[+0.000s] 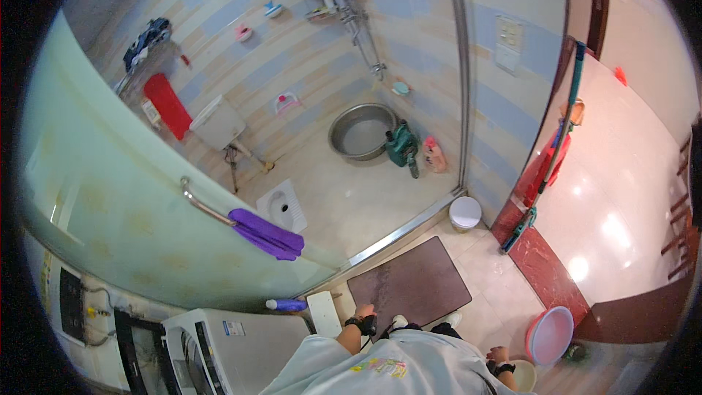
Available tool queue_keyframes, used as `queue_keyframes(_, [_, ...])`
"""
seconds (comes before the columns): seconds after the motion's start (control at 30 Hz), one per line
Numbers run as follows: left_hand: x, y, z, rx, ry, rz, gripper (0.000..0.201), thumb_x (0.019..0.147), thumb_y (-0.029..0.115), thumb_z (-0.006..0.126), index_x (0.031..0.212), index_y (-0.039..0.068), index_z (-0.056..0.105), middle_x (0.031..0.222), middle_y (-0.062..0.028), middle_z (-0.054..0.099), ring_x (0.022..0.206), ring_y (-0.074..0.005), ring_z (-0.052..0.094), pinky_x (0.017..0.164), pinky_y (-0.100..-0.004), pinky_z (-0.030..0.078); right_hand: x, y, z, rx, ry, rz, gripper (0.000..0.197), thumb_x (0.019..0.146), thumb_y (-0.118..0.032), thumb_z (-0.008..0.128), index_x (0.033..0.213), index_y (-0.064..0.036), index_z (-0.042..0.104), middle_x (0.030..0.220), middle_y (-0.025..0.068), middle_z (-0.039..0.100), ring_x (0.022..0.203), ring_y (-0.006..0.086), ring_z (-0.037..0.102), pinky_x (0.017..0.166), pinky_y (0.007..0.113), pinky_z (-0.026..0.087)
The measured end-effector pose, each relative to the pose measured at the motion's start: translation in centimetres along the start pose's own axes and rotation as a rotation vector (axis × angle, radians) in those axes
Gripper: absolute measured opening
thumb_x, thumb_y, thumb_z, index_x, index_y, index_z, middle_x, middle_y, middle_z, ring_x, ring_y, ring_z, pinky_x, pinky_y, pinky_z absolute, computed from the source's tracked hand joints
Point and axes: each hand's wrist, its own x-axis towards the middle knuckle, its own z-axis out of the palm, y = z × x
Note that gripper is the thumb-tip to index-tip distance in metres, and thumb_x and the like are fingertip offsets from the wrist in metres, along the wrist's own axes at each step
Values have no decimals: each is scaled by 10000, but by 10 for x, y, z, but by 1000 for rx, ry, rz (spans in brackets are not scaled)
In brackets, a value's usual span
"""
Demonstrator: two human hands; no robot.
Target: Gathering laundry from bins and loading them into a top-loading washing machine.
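Observation:
Both my arms hang at my sides, each with a dark band at the wrist. My left hand [363, 311] is over the near edge of a brown floor mat [417, 281], beside a small white stool [323, 313]. Its fingers point downward and are too small and foreshortened to show whether they are closed. My right hand [499, 355] is next to a cream-coloured basin [524, 375], partly hidden behind my shirt and wrist. Whether it touches the basin I cannot tell, and its fingers do not show clearly. No held object is visible in either hand.
A white washing machine [256, 347] stands at left. A glass partition [124, 227] with a purple towel [267, 234] borders the shower, which holds a metal tub [336, 135] and green jug [401, 148]. A raised sill [402, 230], lidded bucket [465, 212], mop [559, 146] and pink-rimmed basin [552, 336] lie around.

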Motion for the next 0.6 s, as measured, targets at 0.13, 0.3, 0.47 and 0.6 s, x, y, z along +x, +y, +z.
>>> queue_keyframes(0.13, [28,62,1,269,-114,128,307,817,273,454,780,9,607,724,-114,651,660,-227,628,570,-364,467,7,56,-19,249,52,95,199,819,-121,430,889,36,530,718,211,597,575,320,605,473,388,508])
queue_keyframes(0.3, [75,83,26,-140,-133,64,373,852,256,383,797,-50,589,773,-166,646,605,-272,620,563,-371,490,0,113,-28,-107,125,-190,128,755,-157,510,749,-36,551,681,178,590,524,330,575,453,433,477])
queue_keyframes(0.47, [103,86,34,-315,-44,-32,342,735,268,424,726,0,637,689,-132,646,683,-282,624,627,-375,457,-16,100,-20,-1008,200,-454,171,736,-271,556,813,-157,657,742,112,637,612,286,595,546,398,474])
queue_keyframes(0.6, [93,105,21,279,-146,239,296,762,283,489,771,21,627,731,-131,645,667,-288,622,594,-377,471,-15,74,-9,-1105,229,-67,202,720,-233,583,882,-149,669,771,111,651,696,250,616,616,361,480])
